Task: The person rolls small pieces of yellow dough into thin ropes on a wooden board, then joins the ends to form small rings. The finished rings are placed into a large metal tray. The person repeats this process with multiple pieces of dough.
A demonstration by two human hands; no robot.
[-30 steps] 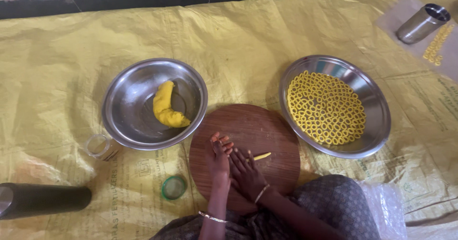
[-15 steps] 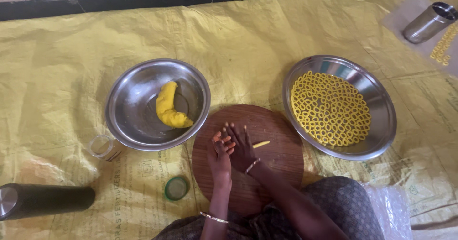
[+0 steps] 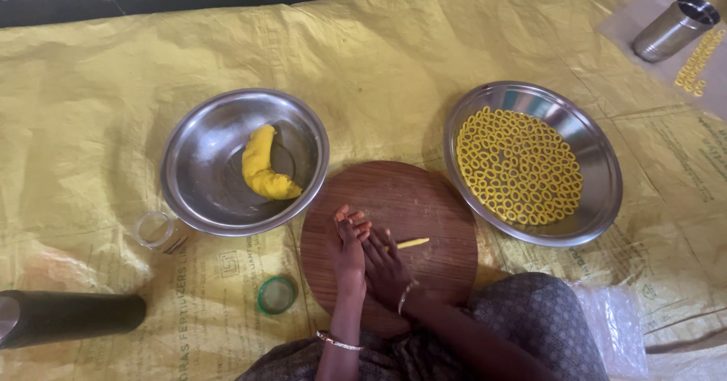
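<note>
With one steel pan (image 3: 598, 199) nearly full of small yellow dough rings (image 3: 519, 165) and a yellow dough lump (image 3: 263, 166) left in the steel bowl (image 3: 197, 192), the left hand (image 3: 348, 248) and right hand (image 3: 386, 269), flat and grasping nothing, press together on the round wooden board (image 3: 409, 192) beside a thin yellow dough strip (image 3: 413, 242).

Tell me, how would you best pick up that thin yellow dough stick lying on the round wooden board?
Pinch the dough stick lightly at its middle, coming from above with the right hand beside it. It lies flat on the wooden board, thin and probably soft, so an end grip would likely bend it.
</note>
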